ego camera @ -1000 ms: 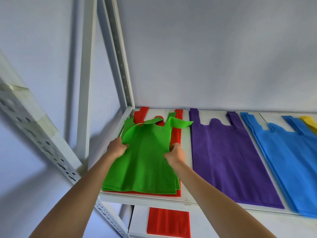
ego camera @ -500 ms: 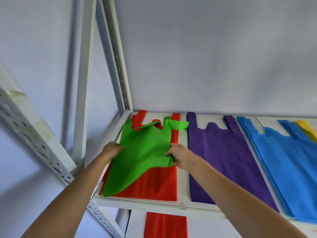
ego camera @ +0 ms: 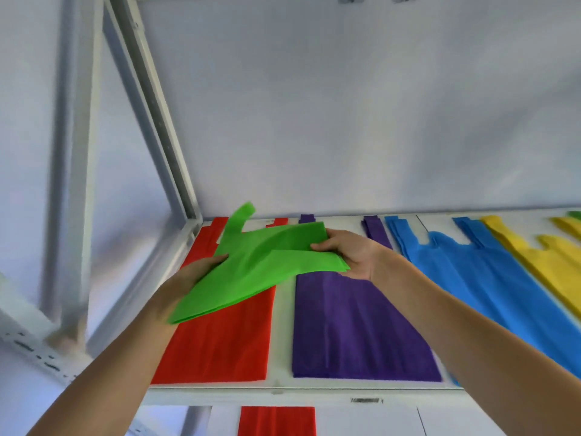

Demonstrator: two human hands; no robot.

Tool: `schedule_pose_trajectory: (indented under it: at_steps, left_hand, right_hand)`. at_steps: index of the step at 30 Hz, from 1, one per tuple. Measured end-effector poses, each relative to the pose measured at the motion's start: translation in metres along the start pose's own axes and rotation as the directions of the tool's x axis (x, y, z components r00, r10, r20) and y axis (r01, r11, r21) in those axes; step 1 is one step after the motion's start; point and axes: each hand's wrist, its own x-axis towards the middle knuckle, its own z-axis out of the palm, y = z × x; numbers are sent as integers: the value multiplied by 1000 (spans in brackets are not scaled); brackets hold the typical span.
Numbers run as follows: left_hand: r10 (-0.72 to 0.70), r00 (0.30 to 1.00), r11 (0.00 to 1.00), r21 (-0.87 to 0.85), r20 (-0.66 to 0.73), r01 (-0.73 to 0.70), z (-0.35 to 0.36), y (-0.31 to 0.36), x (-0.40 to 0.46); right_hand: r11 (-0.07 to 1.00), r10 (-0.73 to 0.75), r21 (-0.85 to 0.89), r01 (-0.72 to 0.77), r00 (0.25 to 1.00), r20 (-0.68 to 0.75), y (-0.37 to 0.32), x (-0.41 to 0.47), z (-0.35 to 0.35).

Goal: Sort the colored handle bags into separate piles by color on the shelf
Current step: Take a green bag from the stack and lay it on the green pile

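A stack of green handle bags (ego camera: 261,265) hangs in the air above the white shelf (ego camera: 283,387), tilted and lifted off the piles. My left hand (ego camera: 191,275) holds its left edge from beneath, mostly covered by the fabric. My right hand (ego camera: 352,253) grips its right edge, thumb on top. Flat on the shelf lie a red pile (ego camera: 226,341) at the left, then a purple pile (ego camera: 352,335), a blue pile (ego camera: 481,278) and a yellow pile (ego camera: 553,259). A scrap of green (ego camera: 576,214) shows at the far right edge.
The rack's grey uprights (ego camera: 157,121) rise at the left, a perforated rail (ego camera: 34,354) below them. A pale wall backs the shelf. Another red bag (ego camera: 276,420) lies on the shelf below.
Both hands have lifted the green bags off the red pile and carried them up and to the right, uncovering the whole red pile. The view has shifted right, bringing yellow bags in.
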Motion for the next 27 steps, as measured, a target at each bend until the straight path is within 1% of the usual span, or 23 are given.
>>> schedule_pose_trajectory:
  at_steps: [1, 3, 5, 9, 13, 17, 19, 22, 27]
  left_hand:
    - [8, 1000, 1000, -5, -24, -8, 12, 6, 1]
    - [38, 998, 994, -100, -58, -43, 40, 18, 0]
    - [67, 995, 986, -148, -76, -78, 71, 32, 0]
    - [167, 983, 965, -192, -79, -179, 165, 72, -15]
    - [251, 968, 958, -138, -7, -249, 267, 111, -36]
    - [350, 936, 937, -35, 42, -349, 372, 143, -54]
    - [385, 921, 922, 6, 56, -386, 423, 155, -56]
    - [416, 904, 908, 1, 95, -418, 486, 167, -51]
    - [408, 894, 909, 8, 184, -416, 578, 187, -30]
  right_hand:
    - [1000, 4, -13, -4, 1000, -15, -5, -10, -15]
    - [998, 7, -60, -9, 999, -31, -15, -32, -46]
    - [996, -12, -93, 9, 999, -34, -27, -55, -76]
    - [983, -132, -138, 122, 989, -67, -53, -116, -148]
    - [967, -240, -116, 229, 967, -90, -82, -189, -224]
    - [956, -281, -131, 264, 949, -141, -109, -258, -300]
    - [955, -286, -135, 264, 941, -180, -120, -287, -335]
    - [959, -277, -120, 256, 935, -222, -133, -320, -381]
    - [964, -263, -43, 263, 918, -298, -155, -365, -444]
